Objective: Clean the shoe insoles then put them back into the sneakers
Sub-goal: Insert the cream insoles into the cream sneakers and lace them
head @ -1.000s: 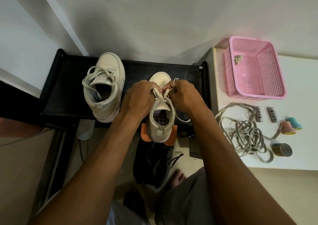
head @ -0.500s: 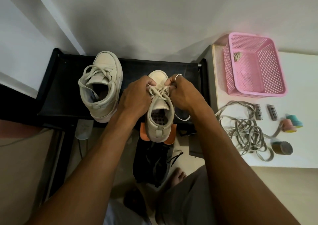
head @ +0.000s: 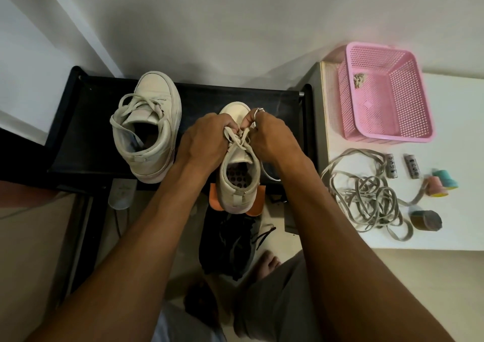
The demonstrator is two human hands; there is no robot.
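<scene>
A black rack point(head: 78, 137) stands against the wall, with a white surface point(head: 461, 163) just to its right. A pink basket point(head: 419, 98) sits at the back of that surface, and nearer lies a tangled grey cord point(head: 366, 197). One pale sneaker point(head: 154, 98) rests on the rack, toe to the wall, laces loose. The second sneaker point(head: 235, 195) stands beside it at the rack's front edge, heel towards the person, with a perforated insole point(head: 237, 176) showing inside its opening. The left hand point(head: 203, 142) and right hand point(head: 272, 137) meet over its tongue, and each grip is clamped on the laces point(head: 239, 138), fingers curled. A small roll of tape point(head: 425, 220) lies near the cord.
</scene>
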